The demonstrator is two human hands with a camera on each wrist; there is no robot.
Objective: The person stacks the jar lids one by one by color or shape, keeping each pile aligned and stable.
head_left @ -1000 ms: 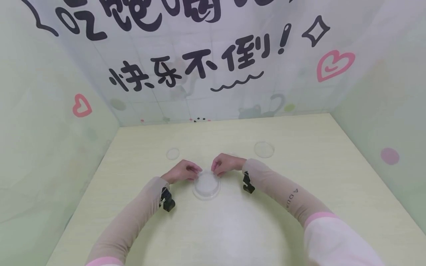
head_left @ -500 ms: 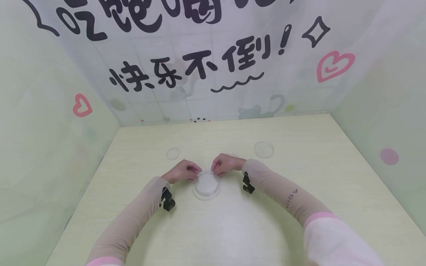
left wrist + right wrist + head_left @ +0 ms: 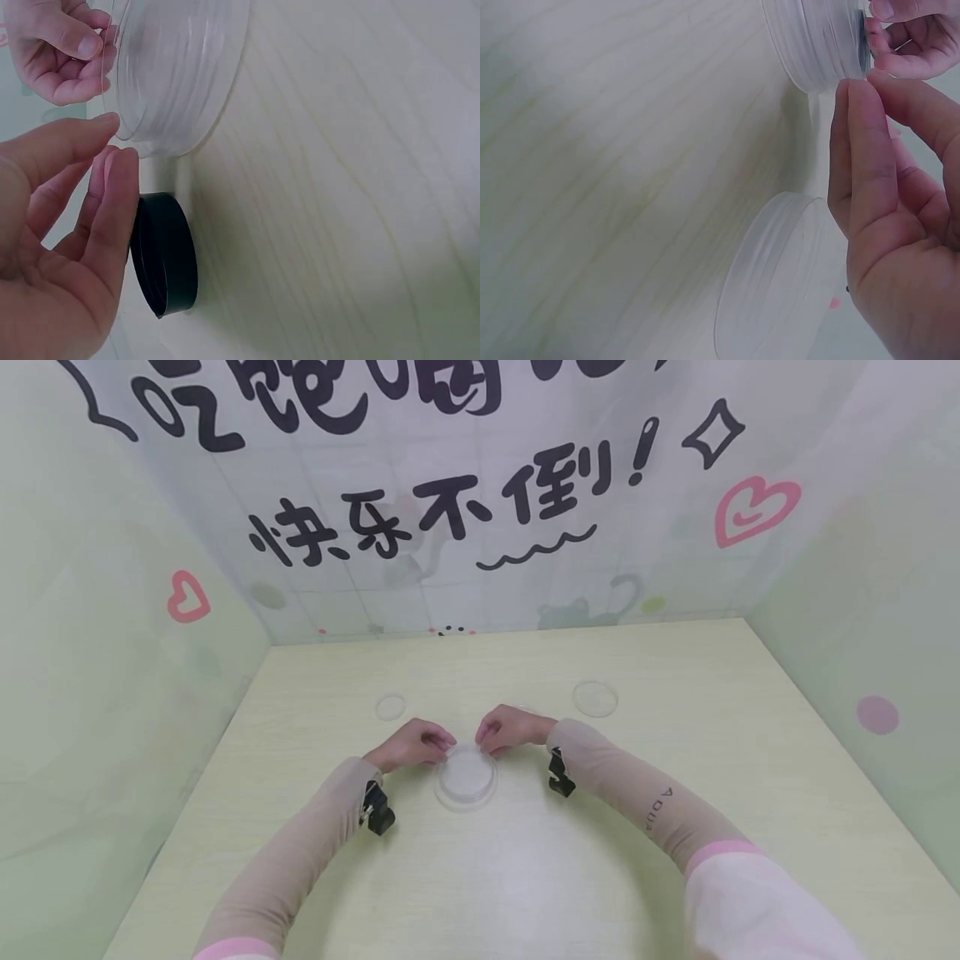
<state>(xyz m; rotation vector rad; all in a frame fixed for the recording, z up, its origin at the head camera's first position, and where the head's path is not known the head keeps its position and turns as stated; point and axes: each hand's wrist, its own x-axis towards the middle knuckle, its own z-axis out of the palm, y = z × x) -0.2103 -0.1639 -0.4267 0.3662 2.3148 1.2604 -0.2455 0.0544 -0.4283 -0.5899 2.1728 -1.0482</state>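
Note:
A stack of clear round dishes, like petri dishes (image 3: 467, 781), stands on the table between both hands, with a smaller round one on a wider one. My left hand (image 3: 412, 745) pinches the upper dish's far left rim between thumb and fingers. At its far right rim, my right hand (image 3: 515, 729) pinches the same upper dish with thumb and fingertips. The left wrist view gives the stack (image 3: 184, 71) from the side, its ridged walls one above another. Past my left fingers there, a black-looking shallow round thing (image 3: 166, 251) lies on the table.
Behind the left hand lies a small clear dish (image 3: 390, 707); a larger clear dish (image 3: 596, 698) lies at the back right. Another clear rim (image 3: 528, 708) is mostly hidden behind the right hand. Printed cloth walls (image 3: 360, 602) enclose the table's back and sides.

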